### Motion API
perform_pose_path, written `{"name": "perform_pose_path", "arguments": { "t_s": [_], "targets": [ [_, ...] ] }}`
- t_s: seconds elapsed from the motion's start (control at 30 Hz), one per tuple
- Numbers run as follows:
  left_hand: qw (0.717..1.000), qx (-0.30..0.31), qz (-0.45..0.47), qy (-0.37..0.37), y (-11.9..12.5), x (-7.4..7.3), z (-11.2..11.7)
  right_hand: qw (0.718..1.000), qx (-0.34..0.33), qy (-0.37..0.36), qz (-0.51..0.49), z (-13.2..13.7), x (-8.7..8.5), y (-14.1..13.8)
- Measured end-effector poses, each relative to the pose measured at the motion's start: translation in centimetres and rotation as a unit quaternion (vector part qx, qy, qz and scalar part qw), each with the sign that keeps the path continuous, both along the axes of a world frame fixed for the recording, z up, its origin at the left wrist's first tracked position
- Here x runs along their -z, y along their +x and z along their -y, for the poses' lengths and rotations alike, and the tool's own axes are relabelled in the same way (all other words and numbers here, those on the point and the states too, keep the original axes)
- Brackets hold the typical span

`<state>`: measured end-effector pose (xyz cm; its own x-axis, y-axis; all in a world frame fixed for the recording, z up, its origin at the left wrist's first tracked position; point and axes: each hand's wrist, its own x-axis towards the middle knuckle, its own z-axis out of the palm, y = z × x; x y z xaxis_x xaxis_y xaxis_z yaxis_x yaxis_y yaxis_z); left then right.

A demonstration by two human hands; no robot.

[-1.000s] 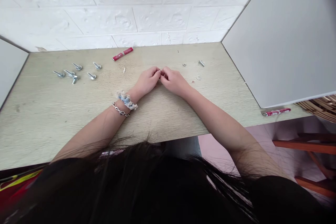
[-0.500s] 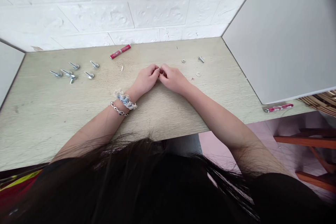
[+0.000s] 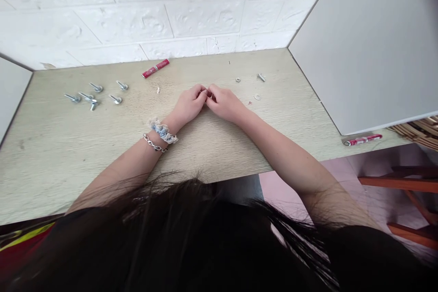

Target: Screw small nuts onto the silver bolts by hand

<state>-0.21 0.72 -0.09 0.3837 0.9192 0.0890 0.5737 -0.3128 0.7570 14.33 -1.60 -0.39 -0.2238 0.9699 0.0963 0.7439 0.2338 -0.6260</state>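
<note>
My left hand (image 3: 190, 102) and my right hand (image 3: 222, 101) meet over the middle of the tabletop, fingertips pinched together. Whatever they hold between them is hidden by the fingers. To the right of my right hand lie a loose nut (image 3: 238, 80), a bolt (image 3: 261, 77) and a flat washer (image 3: 257, 97). Off to the left, several bolts rest on the wood with washers or nuts on them, among them one bolt (image 3: 115, 99) nearest my left hand and another bolt (image 3: 122, 85) behind it.
A red tube-shaped wrapper (image 3: 155, 68) lies near the white brick-pattern wall (image 3: 191, 20). A white scrap (image 3: 158, 90) sits closer in. A grey panel (image 3: 369, 45) bounds the right side, with another red stick-like packet (image 3: 362, 140) at the table's front edge beside a wicker basket (image 3: 417, 132).
Both hands keep the same pinched pose, fingertips together. The view has shifted very slightly; the parts on the table lie where they were.
</note>
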Motion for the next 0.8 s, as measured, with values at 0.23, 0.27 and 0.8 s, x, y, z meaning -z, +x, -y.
{"name": "perform_pose_path", "arguments": {
  "t_s": [0.23,0.27,0.8],
  "targets": [
    [0.998,-0.009,0.028,-0.055,-0.05,0.02,-0.18,1.000,-0.002,-0.008,-0.003,0.00,-0.08,-0.02],
    [0.998,-0.009,0.033,-0.059,-0.05,0.03,-0.22,1.000,-0.002,-0.009,-0.002,0.00,-0.08,-0.02],
    [0.995,-0.009,0.074,-0.069,-0.07,0.36,-0.45,1.000,-0.006,0.012,0.026,-0.28,0.33,0.02]
  ]
}}
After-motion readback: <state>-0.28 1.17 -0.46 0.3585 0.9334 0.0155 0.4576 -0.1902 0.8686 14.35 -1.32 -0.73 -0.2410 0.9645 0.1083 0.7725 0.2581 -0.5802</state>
